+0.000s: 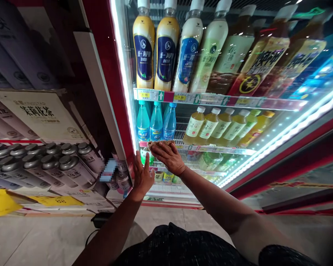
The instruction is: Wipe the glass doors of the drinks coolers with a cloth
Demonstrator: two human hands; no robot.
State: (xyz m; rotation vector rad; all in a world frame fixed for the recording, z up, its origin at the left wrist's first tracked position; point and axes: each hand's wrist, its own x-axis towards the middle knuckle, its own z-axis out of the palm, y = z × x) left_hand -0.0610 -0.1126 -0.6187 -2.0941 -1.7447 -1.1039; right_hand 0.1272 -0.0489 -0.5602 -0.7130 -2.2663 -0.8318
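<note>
The right hand [170,157] is pressing a folded brown cloth [152,144] against what seems to be a glass door [180,123], just right of the lower end of the white light strip [123,62]. Its fingers are lying flat and close together over the cloth — the thumb is not showing clearly, so I cannot tell whether it is pinching the fabric. The left hand [143,176] is holding nothing visible; it is standing just below that same end of the strip, fingers spread, and I cannot tell whether they are touching the glass.

Just right of the strip, behind the glass, 3 blue bottles [156,122] are standing in front, and farther right of it a row of tea bottles [207,125] is showing. Larger bottles [167,51] are rising above these, beginning beside the strip. Left of it, silver-capped containers [77,171] are sitting in rows.

The step in hand seems to be rubbing the glass with the cloth, judging by the flattened fingers. The next move is probably calling for even pressure — the cloth lying between fingers and glass — and a path following the surface beside the strip.
</note>
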